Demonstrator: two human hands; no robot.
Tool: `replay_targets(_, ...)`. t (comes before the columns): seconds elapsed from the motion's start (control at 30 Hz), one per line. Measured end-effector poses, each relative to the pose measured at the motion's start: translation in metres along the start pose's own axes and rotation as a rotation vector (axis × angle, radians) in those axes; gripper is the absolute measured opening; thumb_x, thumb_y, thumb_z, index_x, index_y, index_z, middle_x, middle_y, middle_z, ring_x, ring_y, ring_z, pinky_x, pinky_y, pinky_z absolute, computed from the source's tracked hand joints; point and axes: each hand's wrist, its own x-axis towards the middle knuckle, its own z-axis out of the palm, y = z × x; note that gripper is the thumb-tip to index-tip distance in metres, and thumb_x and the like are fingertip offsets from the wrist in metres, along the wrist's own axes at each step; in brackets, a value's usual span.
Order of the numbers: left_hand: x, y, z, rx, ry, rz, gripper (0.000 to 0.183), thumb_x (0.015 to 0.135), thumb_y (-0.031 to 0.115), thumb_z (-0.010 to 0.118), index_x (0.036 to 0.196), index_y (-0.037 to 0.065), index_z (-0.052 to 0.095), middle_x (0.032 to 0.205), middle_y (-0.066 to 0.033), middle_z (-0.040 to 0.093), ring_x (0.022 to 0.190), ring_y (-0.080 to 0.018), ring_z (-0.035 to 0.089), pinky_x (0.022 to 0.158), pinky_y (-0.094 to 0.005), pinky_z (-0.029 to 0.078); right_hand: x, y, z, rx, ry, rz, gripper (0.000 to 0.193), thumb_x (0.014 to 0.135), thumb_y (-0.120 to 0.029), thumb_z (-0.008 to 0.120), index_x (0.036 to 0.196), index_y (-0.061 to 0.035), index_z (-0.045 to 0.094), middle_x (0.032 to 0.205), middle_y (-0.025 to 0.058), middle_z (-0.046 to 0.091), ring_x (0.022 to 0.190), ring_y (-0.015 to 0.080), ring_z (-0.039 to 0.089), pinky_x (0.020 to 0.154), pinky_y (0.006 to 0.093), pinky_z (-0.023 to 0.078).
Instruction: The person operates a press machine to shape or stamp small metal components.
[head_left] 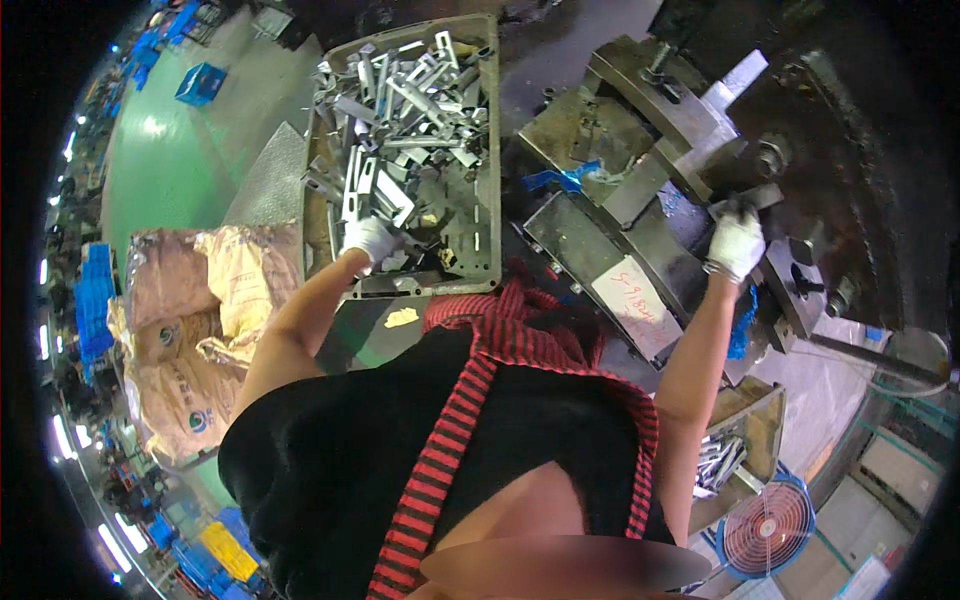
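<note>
In a white glove, my left hand (370, 240) reaches over the near left part of a worn crate (484, 200). Loose slotted metal pieces (400, 105) fill much of it, and several lie just beyond my fingers. The fingers point down among the pieces, so their grip is hidden. My right hand (737, 245), also gloved, is at the press tooling (640, 190) on the right. Its fingers are closed at a short grey metal piece (757, 197) beside the steel blocks. A bright metal bar (738, 80) sticks up farther back on the tooling.
Brown sacks (200, 330) stand left of the crate. Blue strips (565, 177) and a marked white card (632, 298) lie on the tooling. A second bin (755, 420) with metal pieces and a round fan (767, 527) are at the lower right. A blue crate (201, 84) sits on the green floor.
</note>
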Motion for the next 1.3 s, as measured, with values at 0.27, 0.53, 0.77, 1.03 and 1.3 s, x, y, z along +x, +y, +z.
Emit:
replay_targets(0.27, 0.004, 0.043, -0.139, -0.831, 0.266, 0.346, 0.037, 0.078, 0.033, 0.066, 0.097, 0.001, 0.061, 0.073, -0.0051, 0.063, 0.06, -0.0157, 0.057, 0.056, -0.031, 0.047, -0.008, 0.016, 0.0, 0.133, 0.063, 0.086, 0.034, 0.08, -0.029, 0.06, 0.098, -0.0016, 0.064, 0.097, 0.0181, 0.064, 0.09, 0.0317, 0.061, 0.081, 0.0385, 0.046)
replay_targets(0.53, -0.045, 0.167, -0.186, -0.748, -0.177, 0.636, 0.023, 0.083, 0.024, 0.059, 0.093, 0.003, 0.057, 0.066, -0.0007, 0.056, 0.048, -0.0066, 0.046, 0.044, -0.0209, 0.038, -0.006, -0.017, -0.009, 0.59, -0.272, 0.438, 0.031, 0.072, -0.022, 0.073, 0.088, 0.002, 0.063, 0.075, 0.009, 0.065, 0.066, 0.019, 0.061, 0.062, 0.0306, 0.048)
replay_targets(0.77, -0.066, 0.291, -0.155, -1.443, -0.797, 1.111, 0.041, 0.091, 0.033, 0.052, 0.12, 0.006, 0.045, 0.092, -0.0107, 0.06, 0.081, -0.0177, 0.06, 0.063, -0.0304, 0.051, -0.082, 0.096, -0.076, 1.005, 0.233, 0.526, 0.023, 0.074, -0.014, 0.064, 0.093, -0.0008, 0.064, 0.081, 0.0062, 0.064, 0.068, 0.0145, 0.058, 0.063, 0.0272, 0.048)
replay_targets(1.03, -0.09, 0.358, -0.115, -1.256, -0.658, 1.416, 0.04, 0.082, 0.013, 0.062, 0.114, 0.008, 0.039, 0.095, -0.007, 0.056, 0.086, -0.0165, 0.057, 0.071, -0.0262, 0.051, -0.167, 0.168, -0.127, 1.088, 0.328, 0.844, 0.04, 0.09, -0.036, 0.043, 0.116, -0.0078, 0.053, 0.106, 0.0106, 0.058, 0.088, 0.0215, 0.058, 0.076, 0.0347, 0.047)
replay_targets(1.3, -0.101, 0.341, -0.091, -0.835, -0.88, 1.302, 0.094, 0.061, -0.002, 0.07, 0.139, 0.008, 0.018, 0.123, -0.0124, 0.044, 0.112, -0.0185, 0.046, 0.091, -0.0318, 0.042, -0.084, -0.013, -0.074, 1.466, -0.137, 0.426, 0.029, 0.084, -0.029, 0.063, 0.092, -0.0013, 0.06, 0.076, 0.0041, 0.061, 0.059, 0.0083, 0.053, 0.049, 0.0253, 0.044)
